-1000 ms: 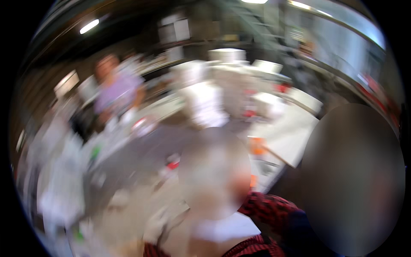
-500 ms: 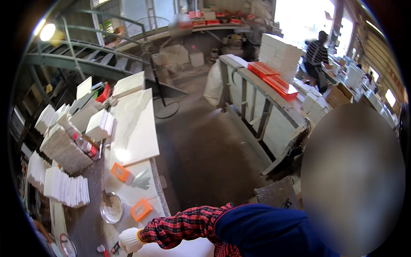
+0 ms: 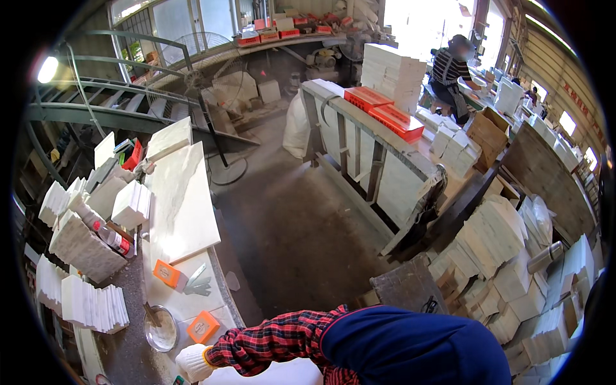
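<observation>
Turning slightly rightward, your view leaves the handwork low; your right hand (image 3: 194, 364) stays just beside the bowl (image 3: 160, 349) and nearer orange box (image 3: 203, 327), grip impossible to tell, left hand unseen.

1. White-gloved right hand (image 3: 194, 363): whether its fingers hold anything is unclear.
2. Round bowl (image 3: 168, 335) of pale paste, stick (image 3: 151, 314) inside: just beyond the fingers, leftward.
3. Orange box (image 3: 203, 326): just beyond the fingers.
4. Second orange box (image 3: 167, 274): farther beyond them.
5. Upright white tiles (image 3: 96, 305): left of the fingers, past the bowl.
</observation>
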